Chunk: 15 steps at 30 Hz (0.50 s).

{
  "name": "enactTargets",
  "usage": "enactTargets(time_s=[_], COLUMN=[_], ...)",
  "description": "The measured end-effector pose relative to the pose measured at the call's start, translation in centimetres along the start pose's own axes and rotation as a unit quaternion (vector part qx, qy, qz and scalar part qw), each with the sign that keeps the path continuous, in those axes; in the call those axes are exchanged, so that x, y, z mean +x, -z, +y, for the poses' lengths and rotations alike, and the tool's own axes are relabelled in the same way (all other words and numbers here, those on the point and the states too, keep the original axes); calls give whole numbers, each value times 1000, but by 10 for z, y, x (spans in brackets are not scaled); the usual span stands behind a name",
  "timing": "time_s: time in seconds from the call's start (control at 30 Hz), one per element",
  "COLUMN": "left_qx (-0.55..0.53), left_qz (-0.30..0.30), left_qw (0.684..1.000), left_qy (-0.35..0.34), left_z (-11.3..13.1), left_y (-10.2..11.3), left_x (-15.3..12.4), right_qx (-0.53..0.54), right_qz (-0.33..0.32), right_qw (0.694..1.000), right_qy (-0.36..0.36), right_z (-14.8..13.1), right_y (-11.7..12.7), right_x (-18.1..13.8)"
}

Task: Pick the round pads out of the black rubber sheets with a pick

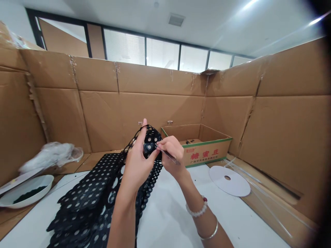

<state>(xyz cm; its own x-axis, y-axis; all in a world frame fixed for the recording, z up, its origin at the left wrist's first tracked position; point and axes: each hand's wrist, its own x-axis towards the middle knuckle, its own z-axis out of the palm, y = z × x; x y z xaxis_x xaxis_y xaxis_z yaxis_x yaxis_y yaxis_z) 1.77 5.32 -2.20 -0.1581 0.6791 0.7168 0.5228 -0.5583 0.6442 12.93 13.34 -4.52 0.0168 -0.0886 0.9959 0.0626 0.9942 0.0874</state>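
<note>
My left hand (137, 165) grips the upper end of a black sheet full of round holes (95, 182), thumb and fingers closed around its edge. The rest of the sheet hangs down and lies in layered folds on the table to the left. At the gripped end, round black pieces (149, 147) with pale centres face me. Right beside them, my right hand (172, 155) pinches a thin, slender tool (169, 156) whose tip meets the black pieces near my left thumb. Whether it is tweezers or a pick I cannot tell.
Behind my right hand stands a green-edged cardboard box (207, 151) with small black rings (190, 141) inside. A white disc (229, 181) and clear strips (269, 210) lie right. A white bowl (48, 182) of dark bits and crumpled plastic (55, 156) sit left. Cardboard walls (160, 106) surround the white table (176, 213).
</note>
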Motion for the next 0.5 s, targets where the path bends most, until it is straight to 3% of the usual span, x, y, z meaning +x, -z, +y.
enactTargets(time_s=[0.23,0.5], left_qx=[10,24], left_qz=[-4,-2], left_qw=[1000,998], left_qy=[15,50], left_z=[-9,-15], left_y=[-2,-1], left_x=[2,4], right_qx=[-11,6], right_qz=[-22,-105], right_qw=[999,991], right_qy=[-31,-87], right_z=[7,16], right_y=[-4,2], right_x=[-6,-4])
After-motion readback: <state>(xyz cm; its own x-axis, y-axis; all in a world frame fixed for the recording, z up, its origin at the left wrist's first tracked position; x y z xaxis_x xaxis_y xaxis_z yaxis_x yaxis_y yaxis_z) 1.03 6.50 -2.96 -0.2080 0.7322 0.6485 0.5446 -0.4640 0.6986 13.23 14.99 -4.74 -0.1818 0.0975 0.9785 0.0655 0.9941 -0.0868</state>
